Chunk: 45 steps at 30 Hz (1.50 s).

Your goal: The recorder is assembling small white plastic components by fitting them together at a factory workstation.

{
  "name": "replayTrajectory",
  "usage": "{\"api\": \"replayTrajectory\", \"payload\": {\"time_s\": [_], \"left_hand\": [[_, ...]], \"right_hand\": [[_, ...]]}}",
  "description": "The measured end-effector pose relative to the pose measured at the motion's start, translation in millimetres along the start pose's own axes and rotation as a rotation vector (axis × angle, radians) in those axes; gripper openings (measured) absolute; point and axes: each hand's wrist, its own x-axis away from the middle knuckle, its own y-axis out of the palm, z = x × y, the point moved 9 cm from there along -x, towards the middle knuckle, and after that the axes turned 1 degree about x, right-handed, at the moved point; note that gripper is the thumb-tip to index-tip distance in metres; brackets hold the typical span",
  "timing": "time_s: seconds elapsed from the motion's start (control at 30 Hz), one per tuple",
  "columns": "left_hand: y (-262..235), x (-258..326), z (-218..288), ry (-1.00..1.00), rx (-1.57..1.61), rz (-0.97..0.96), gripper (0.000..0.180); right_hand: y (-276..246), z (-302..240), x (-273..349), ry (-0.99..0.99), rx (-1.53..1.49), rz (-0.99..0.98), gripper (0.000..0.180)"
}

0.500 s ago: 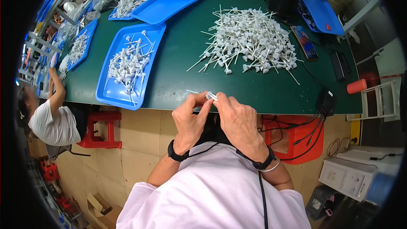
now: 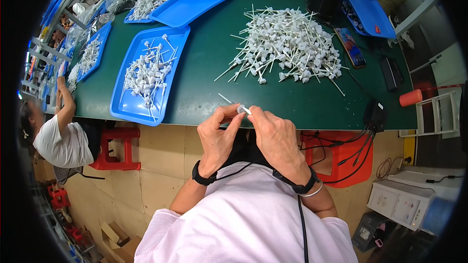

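Stick part (image 2: 242, 109), small white, pinched betw. both hands: left (image 2: 218, 139), right (image 2: 276, 139).

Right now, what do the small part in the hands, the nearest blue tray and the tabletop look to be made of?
Small white part, pinched between both hands: probably moulded plastic, matte, with a thin stem like those in the pile.
Blue tray: likely plastic, smooth, slight sheen, rounded rim.
Tabletop: dark green, matte; probably a rubber or laminate mat, cannot tell which.

Green table (image 2: 204, 63), blue trays (image 2: 146, 75), white stick-part pile (image 2: 287, 44), phone (image 2: 353, 46)
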Motion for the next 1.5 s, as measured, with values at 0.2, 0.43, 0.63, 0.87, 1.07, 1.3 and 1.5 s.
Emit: {"api": "replayTrajectory", "payload": {"time_s": [0.2, 0.43, 0.63, 0.87, 1.07, 1.3, 1.5], "left_hand": [[4, 1, -20, -0.163, 0.207, -0.033, 0.022], [9, 3, -30, -0.288, 0.408, -0.065, 0.019], [9, 3, -31, -0.287, 0.444, -0.068, 0.019], [10, 5, -34, -0.304, 0.494, -0.080, 0.019], [10, 5, -33, -0.299, 0.493, -0.087, 0.018], [9, 6, -33, -0.238, 0.425, -0.118, 0.018], [16, 7, -33, -0.345, 0.559, -0.091, 0.020]], "right_hand": [[2, 8, -1, 0.003, -0.141, -0.009, 0.011], [6, 15, -3, 0.061, -0.238, -0.078, 0.012], [10, 20, -3, 0.058, -0.282, -0.102, 0.014], [9, 24, -8, 0.060, -0.360, -0.195, 0.019], [27, 40, -10, 0.141, -0.628, -0.354, 0.024], [47, 49, -5, 0.258, -0.856, -0.644, 0.027], [16, 33, -10, 0.091, -0.519, -0.265, 0.023]]}}
